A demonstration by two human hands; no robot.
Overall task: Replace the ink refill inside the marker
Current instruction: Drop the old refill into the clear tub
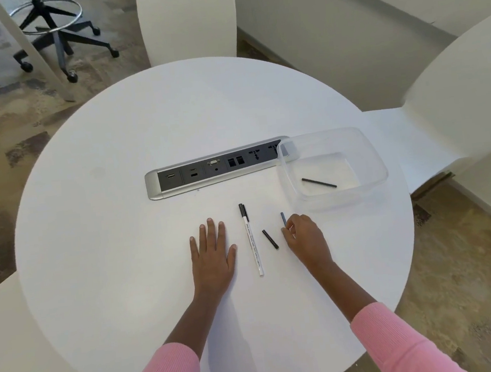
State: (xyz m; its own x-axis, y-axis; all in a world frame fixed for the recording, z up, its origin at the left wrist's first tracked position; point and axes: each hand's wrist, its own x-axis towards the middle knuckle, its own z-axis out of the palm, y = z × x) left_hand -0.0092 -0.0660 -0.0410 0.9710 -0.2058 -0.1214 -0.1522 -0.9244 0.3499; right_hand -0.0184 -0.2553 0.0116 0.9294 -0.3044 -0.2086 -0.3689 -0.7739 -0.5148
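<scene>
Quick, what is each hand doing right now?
Left hand: open, flat on the table, holding nothing.
Right hand: fingers closed on a short dark piece.

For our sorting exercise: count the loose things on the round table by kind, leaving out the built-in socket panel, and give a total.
White markers: 1, marker
Thin black sticks: 3, one in the right hand, one on the table, one in the tub
Clear plastic tubs: 1, tub
Total: 5
</scene>
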